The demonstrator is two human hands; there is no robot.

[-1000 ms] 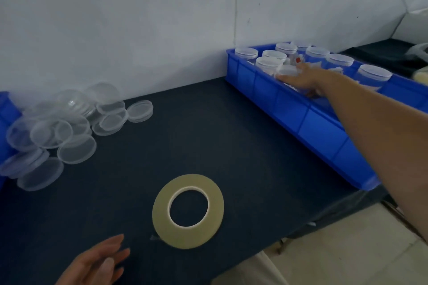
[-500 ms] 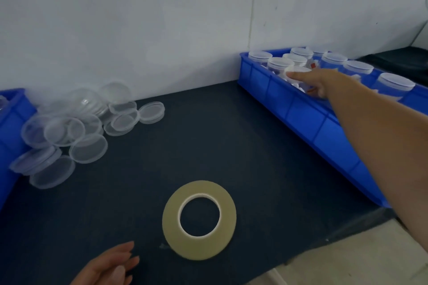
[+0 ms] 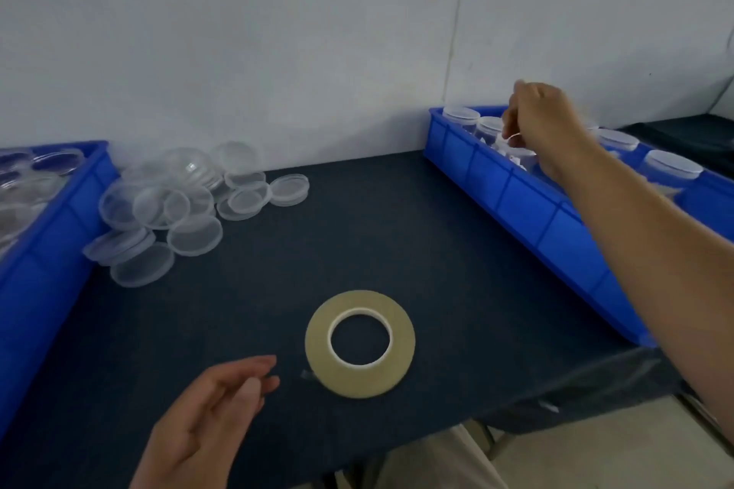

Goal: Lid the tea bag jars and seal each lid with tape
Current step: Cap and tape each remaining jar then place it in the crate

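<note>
A roll of yellowish tape (image 3: 317, 341) lies flat on the dark table, with a short free end pointing left. My left hand (image 3: 214, 417) hovers just left of it, fingers relaxed and holding nothing. Over the right blue bin (image 3: 556, 226), my right hand (image 3: 542, 123) curls its fingers down round the top of a clear jar (image 3: 520, 161); the hand hides most of that jar. Other clear jars with lids (image 3: 671, 167) stand in the same bin. A heap of loose clear lids (image 3: 174, 206) lies at the back left of the table.
A second blue bin (image 3: 47, 250) holding clear plastic pieces stands at the left edge. The white wall runs close behind the table (image 3: 397, 230). The table's front edge is near my body, with floor beyond it at the lower right. A dark surface (image 3: 683, 131) lies behind the right bin.
My right hand has risen from reaching flat over the jars and now curls round one jar. My left hand has moved up toward the tape roll. The view has shifted right.
</note>
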